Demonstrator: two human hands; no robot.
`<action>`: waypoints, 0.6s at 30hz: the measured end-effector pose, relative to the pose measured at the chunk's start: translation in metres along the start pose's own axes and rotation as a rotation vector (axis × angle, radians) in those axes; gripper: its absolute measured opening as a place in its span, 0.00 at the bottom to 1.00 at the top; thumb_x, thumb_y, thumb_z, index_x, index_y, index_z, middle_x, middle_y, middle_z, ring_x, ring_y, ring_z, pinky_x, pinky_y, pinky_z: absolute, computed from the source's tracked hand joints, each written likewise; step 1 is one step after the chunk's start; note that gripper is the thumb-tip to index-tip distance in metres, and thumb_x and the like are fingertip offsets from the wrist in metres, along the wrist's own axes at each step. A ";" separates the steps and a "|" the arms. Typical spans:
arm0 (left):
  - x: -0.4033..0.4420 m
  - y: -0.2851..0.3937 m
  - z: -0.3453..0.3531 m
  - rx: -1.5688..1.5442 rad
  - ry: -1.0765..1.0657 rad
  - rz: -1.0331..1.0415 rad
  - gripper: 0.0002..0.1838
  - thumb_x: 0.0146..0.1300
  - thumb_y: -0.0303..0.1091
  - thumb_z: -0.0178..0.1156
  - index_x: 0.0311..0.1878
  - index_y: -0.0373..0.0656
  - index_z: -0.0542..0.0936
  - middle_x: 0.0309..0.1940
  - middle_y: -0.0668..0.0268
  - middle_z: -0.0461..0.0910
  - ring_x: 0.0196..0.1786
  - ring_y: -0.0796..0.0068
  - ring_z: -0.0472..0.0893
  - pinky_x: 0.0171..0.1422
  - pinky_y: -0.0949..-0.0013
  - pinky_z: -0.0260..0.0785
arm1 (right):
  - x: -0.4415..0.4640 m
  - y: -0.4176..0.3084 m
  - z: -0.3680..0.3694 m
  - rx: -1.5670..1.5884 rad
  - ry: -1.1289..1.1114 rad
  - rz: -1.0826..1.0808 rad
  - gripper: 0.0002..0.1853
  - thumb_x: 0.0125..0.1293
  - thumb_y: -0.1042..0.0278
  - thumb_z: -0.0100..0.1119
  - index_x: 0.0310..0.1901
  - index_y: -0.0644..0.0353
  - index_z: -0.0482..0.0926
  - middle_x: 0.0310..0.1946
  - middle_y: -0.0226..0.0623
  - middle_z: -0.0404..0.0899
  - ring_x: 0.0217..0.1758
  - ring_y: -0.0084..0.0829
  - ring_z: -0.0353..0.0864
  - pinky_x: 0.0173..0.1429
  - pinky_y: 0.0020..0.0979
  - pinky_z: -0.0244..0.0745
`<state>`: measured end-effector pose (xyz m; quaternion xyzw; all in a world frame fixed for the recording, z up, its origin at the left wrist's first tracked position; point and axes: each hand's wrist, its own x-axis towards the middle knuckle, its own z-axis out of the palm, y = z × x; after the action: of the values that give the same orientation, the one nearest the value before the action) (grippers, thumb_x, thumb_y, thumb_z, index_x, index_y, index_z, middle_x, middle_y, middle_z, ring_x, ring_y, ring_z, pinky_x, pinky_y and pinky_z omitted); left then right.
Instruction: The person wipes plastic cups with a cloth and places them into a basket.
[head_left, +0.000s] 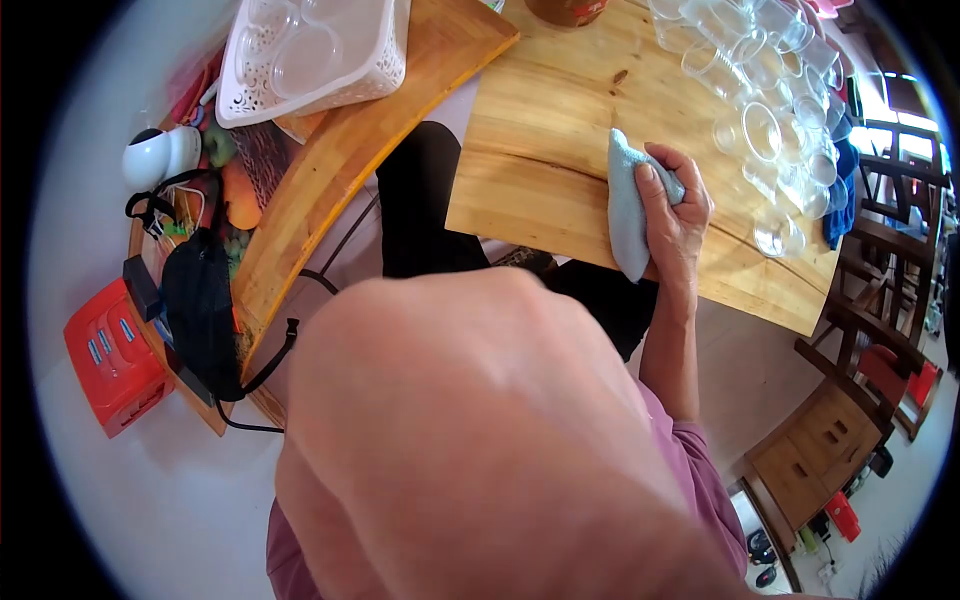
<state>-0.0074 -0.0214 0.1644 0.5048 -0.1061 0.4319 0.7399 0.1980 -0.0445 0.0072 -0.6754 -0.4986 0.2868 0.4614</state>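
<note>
My right hand [680, 200] is wrapped round a light-blue folded cloth [628, 210], with the thumb on top. It is over the front part of the wooden table [540, 110], and the cloth's lower end hangs at the table's edge. Very close to the camera, my left hand [460, 400] fills the lower middle of the view, blurred. Its back and knuckles show, while its fingers are hidden. Many clear plastic cups [762, 130] lie in a heap on the table, to the right of my right hand.
On a curved wooden desk [330, 180] at left stands a white basket [380, 70] holding clear plastic cups. Near it are a white round device [150, 160], a black bag [195, 310] and a red plastic box [115, 360]. A brown jar [565, 8] stands at the table's back.
</note>
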 end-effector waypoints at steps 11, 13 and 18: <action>0.000 -0.023 0.009 -0.272 -0.050 -0.023 0.08 0.66 0.28 0.60 0.30 0.35 0.79 0.20 0.64 0.76 0.18 0.76 0.69 0.24 0.73 0.59 | -0.001 0.007 0.002 0.071 0.009 0.027 0.16 0.67 0.63 0.68 0.50 0.64 0.81 0.38 0.37 0.83 0.41 0.26 0.80 0.49 0.29 0.76; -0.001 -0.025 0.010 -0.289 -0.051 -0.025 0.08 0.66 0.28 0.60 0.31 0.35 0.79 0.20 0.64 0.76 0.18 0.77 0.69 0.24 0.74 0.59 | -0.001 0.008 0.002 0.076 0.008 0.028 0.15 0.67 0.63 0.68 0.50 0.64 0.81 0.38 0.37 0.83 0.41 0.26 0.80 0.49 0.29 0.76; 0.001 -0.027 0.010 -0.324 -0.052 -0.033 0.07 0.67 0.28 0.60 0.33 0.35 0.78 0.21 0.65 0.76 0.19 0.78 0.69 0.25 0.75 0.59 | 0.000 0.007 0.001 0.061 -0.002 0.019 0.16 0.67 0.63 0.68 0.50 0.65 0.81 0.38 0.37 0.83 0.42 0.25 0.79 0.49 0.28 0.76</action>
<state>0.0165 -0.0320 0.1516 0.3915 -0.1855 0.3837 0.8155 0.1997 -0.0450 0.0001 -0.6654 -0.4836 0.3068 0.4788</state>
